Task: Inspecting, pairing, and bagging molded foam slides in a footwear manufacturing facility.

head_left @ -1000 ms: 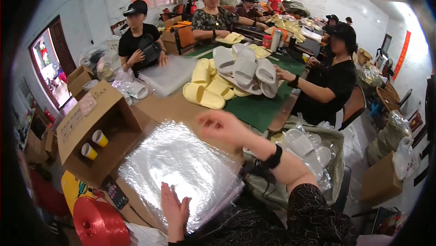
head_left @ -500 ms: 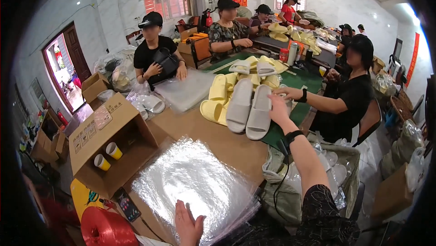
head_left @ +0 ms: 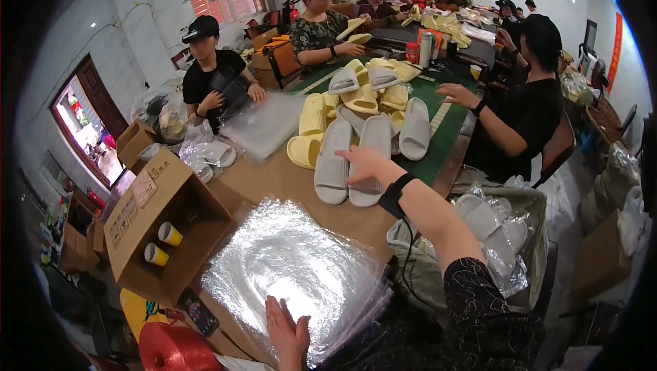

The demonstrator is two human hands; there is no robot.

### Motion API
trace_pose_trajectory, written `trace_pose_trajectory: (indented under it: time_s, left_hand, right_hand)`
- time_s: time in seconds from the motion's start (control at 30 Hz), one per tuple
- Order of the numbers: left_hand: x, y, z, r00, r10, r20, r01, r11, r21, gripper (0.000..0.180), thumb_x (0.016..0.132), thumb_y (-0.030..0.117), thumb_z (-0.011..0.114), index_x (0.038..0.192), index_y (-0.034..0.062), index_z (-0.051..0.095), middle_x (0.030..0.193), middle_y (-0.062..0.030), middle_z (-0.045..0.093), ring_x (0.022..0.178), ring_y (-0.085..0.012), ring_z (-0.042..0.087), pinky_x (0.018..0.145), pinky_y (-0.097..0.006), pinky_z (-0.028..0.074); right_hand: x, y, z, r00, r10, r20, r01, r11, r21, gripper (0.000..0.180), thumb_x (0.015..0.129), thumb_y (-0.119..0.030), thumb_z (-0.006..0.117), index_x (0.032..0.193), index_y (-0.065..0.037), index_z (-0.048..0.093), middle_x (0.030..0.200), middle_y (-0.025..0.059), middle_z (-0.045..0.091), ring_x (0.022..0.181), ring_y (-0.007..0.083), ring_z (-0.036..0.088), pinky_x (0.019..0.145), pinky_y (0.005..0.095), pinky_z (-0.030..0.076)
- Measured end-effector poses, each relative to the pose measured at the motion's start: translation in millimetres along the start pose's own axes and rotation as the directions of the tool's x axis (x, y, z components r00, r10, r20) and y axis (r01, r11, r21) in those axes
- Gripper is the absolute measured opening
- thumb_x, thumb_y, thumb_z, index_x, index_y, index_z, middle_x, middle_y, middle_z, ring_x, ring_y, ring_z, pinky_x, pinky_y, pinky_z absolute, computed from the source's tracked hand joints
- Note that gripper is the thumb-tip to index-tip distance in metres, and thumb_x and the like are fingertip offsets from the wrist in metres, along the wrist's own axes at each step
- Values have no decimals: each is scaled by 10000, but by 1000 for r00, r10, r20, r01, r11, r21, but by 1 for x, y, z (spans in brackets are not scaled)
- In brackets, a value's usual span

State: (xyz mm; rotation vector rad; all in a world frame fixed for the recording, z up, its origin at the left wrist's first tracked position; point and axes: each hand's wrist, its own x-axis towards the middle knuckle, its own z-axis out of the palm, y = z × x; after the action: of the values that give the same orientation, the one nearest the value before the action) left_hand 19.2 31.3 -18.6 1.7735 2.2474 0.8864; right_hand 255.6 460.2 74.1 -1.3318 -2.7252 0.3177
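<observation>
My right hand (head_left: pixel 364 167) reaches over a pair of light grey slippers, its fingers spread. It lies across the right grey slipper (head_left: pixel 375 135), with fingertips at the edge of the left grey slipper (head_left: pixel 333 162); whether it presses on them I cannot tell. My left hand (head_left: pixel 286 330) rests, fingers stretched, on a stack of clear plastic bags (head_left: pixel 274 254) at the table's near edge. Behind the pair is a pile of yellow slippers (head_left: pixel 359 99) with some grey ones. Another grey slipper (head_left: pixel 415 129) lies to the right of it.
A cardboard box (head_left: pixel 171 213) holding yellow-and-white paper cups (head_left: pixel 170 234) lies at left. A red twine roll (head_left: pixel 174 349) and a phone (head_left: pixel 199 311) are near it. Right of the table, a sack (head_left: pixel 534 289) contains bagged slippers. Co-workers sit around the table, one hand (head_left: pixel 457 94) close by.
My right hand has moved left from the right slipper's outer side to across the pair. The co-worker's hand on the right has drawn back, and a single grey slipper now shows there.
</observation>
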Motion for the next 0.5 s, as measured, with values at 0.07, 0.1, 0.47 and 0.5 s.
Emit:
trace_pose_trajectory:
  time_s: [0.07,0.1,0.47,0.5]
  left_hand:
    - [2,2,0,1000,1,-4,-1,1000,-18,879,825,234,711,1505,-81,250,1501,-331,348,1394,-474,337,1158,-487,276]
    - [1,1,2,1000,3,-2,-3,1000,-17,879,825,234,711,1505,-81,250,1501,-331,348,1394,-474,337,1158,-487,276]
    - [-3,-1,3,1000,-3,-26,2,1000,-11,891,829,255,716,1511,-65,240,1511,-313,343,1407,-466,319,1162,-499,264]
    - [-5,1,-1,1000,-7,-22,6,1000,-10,863,853,258,684,1512,-72,235,1503,-327,345,1404,-468,321,1165,-495,258]
  right_hand:
    - [1,-7,14,999,18,-51,-17,1000,22,982,626,-513,819,1440,-107,450,1324,159,568,1133,344,616,918,455,518]
    - [3,-7,23,994,43,-100,-38,998,43,982,619,-574,812,1416,-101,487,1287,160,598,1119,337,628,909,449,522]
    - [-29,-19,29,893,428,-138,-209,667,715,662,768,-422,795,1171,77,629,1075,202,693,1002,257,676,818,344,532]
    - [-43,-28,26,902,405,-150,-30,406,914,395,857,-256,756,1093,39,638,986,99,687,879,180,648,748,317,523]
